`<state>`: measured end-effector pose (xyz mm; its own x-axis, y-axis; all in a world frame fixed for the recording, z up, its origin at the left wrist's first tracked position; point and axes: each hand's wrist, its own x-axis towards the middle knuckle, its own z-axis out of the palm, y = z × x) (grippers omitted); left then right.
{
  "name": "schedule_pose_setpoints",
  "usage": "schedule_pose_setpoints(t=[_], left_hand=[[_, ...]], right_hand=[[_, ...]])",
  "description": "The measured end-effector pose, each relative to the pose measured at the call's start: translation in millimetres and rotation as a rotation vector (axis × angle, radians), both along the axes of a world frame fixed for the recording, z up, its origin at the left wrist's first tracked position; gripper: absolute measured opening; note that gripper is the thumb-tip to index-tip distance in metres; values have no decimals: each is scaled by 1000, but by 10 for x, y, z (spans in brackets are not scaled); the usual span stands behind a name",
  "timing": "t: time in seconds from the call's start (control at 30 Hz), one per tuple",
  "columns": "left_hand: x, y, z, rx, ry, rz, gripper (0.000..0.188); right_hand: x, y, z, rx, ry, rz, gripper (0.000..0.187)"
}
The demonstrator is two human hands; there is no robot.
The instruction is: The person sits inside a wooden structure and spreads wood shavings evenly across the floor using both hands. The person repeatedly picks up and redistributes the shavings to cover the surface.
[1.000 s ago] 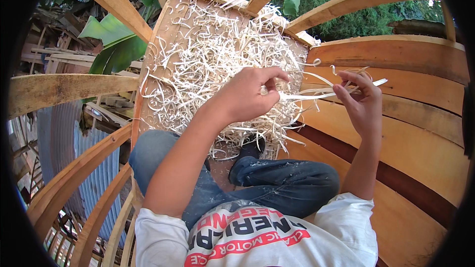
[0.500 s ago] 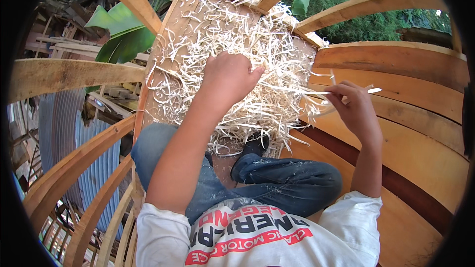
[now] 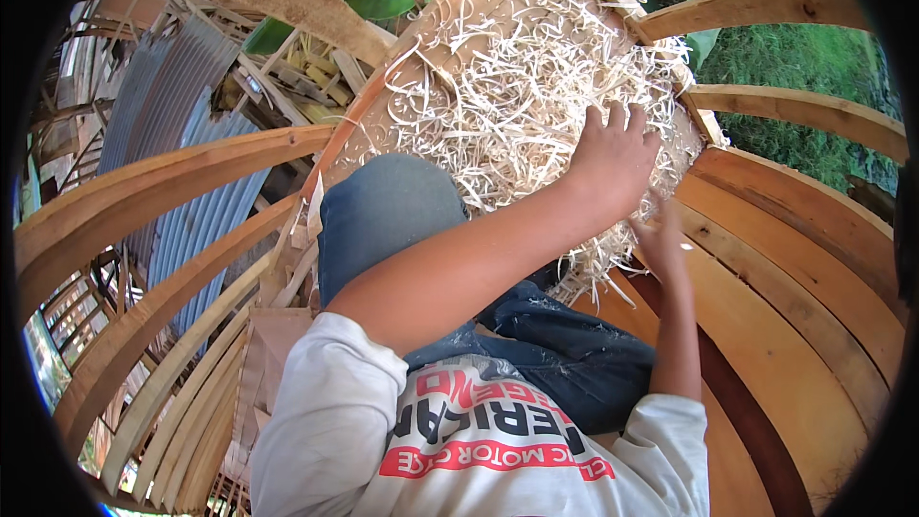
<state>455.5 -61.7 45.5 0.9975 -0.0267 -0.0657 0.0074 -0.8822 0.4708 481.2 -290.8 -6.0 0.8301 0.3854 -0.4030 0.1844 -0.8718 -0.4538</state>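
Among curved wooden ribs, left hand spread flat on curly pale shavings

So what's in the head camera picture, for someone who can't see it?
A person's left hand presses on a heap of pale curly wood shavings, the right hand just beside it. They sit in blue jeans inside a curved wooden plank frame.

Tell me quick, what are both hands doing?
Left hand: open, fingers spread on the wood shavings.
Right hand: at the pile's edge; grip cannot be told.
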Motion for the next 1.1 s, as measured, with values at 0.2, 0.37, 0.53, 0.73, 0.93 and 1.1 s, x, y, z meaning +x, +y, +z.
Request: schedule_pose_setpoints(t=[0.2,0.37,0.53,0.73,0.93,1.1], left_hand=[[-27,-140,-58,-8,198,-81,46],[66,-34,73,-19,304,-129,52],[193,199,83,13,225,-45,50],[262,252,11,-271,92,-186,43],[391,229,72,-347,124,-293,29],[354,399,8,-87,160,-191,24]], right_hand=[[-461,142,-1083,-426,155,259,92],[-508,8,-1220,-510,211,262,53],[175,330,-199,-530,250,182,34],[327,393,1034,-297,-42,-44,23],[176,105,1170,229,-110,-445,16],[370,70,990,36,-182,-367,20]])
